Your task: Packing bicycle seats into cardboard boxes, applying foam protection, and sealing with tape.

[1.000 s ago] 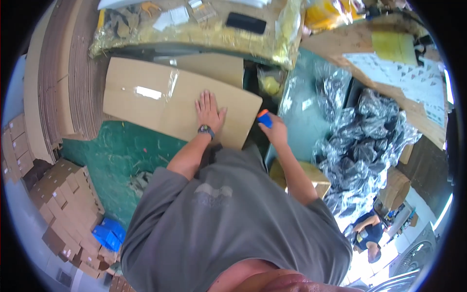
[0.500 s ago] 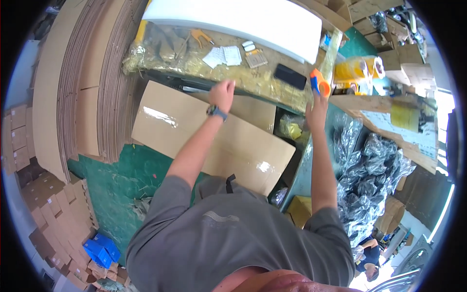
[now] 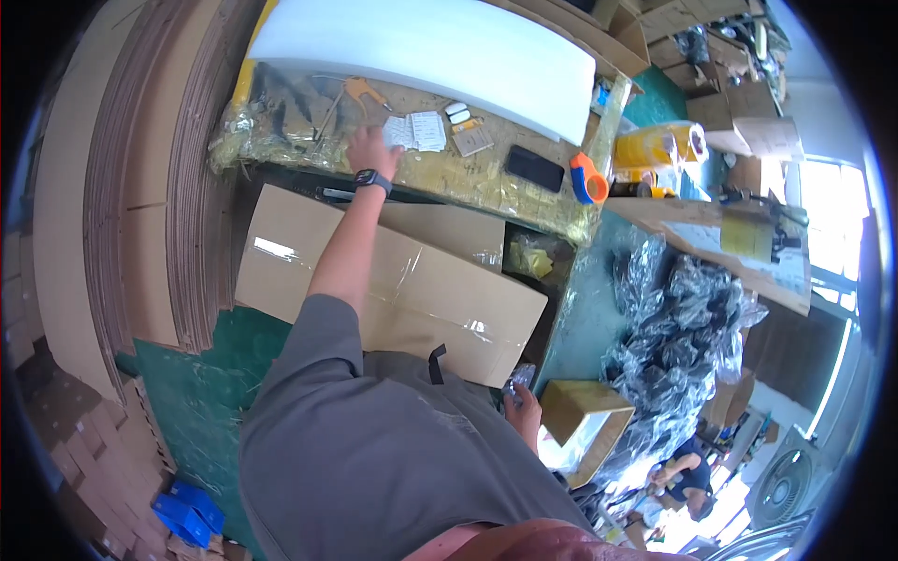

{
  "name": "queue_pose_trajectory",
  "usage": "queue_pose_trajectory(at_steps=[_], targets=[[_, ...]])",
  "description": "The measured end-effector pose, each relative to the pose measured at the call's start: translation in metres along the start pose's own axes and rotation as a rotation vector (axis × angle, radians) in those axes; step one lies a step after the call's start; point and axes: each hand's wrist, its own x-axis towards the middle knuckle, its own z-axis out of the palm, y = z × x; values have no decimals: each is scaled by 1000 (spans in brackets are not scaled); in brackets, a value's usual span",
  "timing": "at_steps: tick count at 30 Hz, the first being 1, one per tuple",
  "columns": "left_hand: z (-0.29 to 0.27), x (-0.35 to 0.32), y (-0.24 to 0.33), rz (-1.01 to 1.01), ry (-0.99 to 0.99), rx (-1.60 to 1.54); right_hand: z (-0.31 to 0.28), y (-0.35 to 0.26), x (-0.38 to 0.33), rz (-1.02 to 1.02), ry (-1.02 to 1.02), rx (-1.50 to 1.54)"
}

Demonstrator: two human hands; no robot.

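Note:
A closed brown carton, with clear tape along its top, leans tilted against the bench in front of my body. My left hand is open over the bench's front edge, beside white paper slips and an orange-handled tool. Low by the carton's right corner, my right hand has its fingers apart, close to a crumpled clear plastic piece; part of it is hidden by my body. An orange and blue tape dispenser stands at the bench's right end, beside a black phone.
A long white foam block lies across the back of the bench. Stacked flat cardboard rises at left. Black plastic-wrapped bundles and an open box are at right. Another person is at the lower right.
My right hand has let go of the tape dispenser and dropped down beside the carton's right corner. My left hand has moved up and left, over the bench. The view has shifted.

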Motion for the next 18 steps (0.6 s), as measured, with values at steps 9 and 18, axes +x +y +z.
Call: queue_pose_trajectory(at_steps=[9,18], targets=[[16,10,-39,-349,-133,-303,-35,-24,54,-202,-53,82],[-115,-220,161,-490,-635,-1678,-72,-31,103,-88,-201,921]])
